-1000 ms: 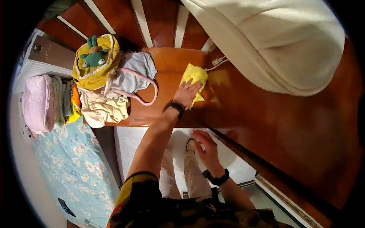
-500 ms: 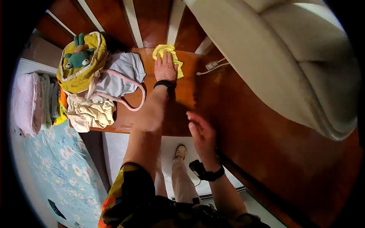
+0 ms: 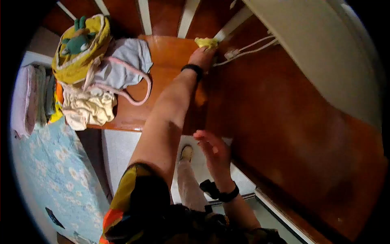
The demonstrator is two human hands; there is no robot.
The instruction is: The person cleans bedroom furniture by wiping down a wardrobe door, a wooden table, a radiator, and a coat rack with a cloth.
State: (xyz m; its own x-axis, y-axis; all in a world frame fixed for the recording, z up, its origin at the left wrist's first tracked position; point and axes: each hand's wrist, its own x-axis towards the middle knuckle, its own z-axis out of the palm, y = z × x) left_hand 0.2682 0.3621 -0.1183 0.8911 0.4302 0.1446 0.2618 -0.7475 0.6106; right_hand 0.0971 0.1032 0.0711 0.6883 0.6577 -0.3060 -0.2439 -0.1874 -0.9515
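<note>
Yellow cloth (image 3: 206,42): upper centre of frame, on the worktop (image 3: 170,53), under the left hand (image 3: 201,57); finger grip indistinct. Right hand (image 3: 217,154): lower centre, loosely curled, empty. Step, apparently: wiping. Next move calls for avoiding the cable connector (image 3: 232,54).

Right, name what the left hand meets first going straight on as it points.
Past the yellow cloth it touches, the left hand would probably meet the pale strip in the slatted back; depth is unclear.

Since half a second ago, the left hand (image 3: 202,57) has carried the crumpled yellow cloth (image 3: 206,43) sideways across the glossy reddish-brown wooden table (image 3: 168,53), toward the white cable (image 3: 232,54).
</note>
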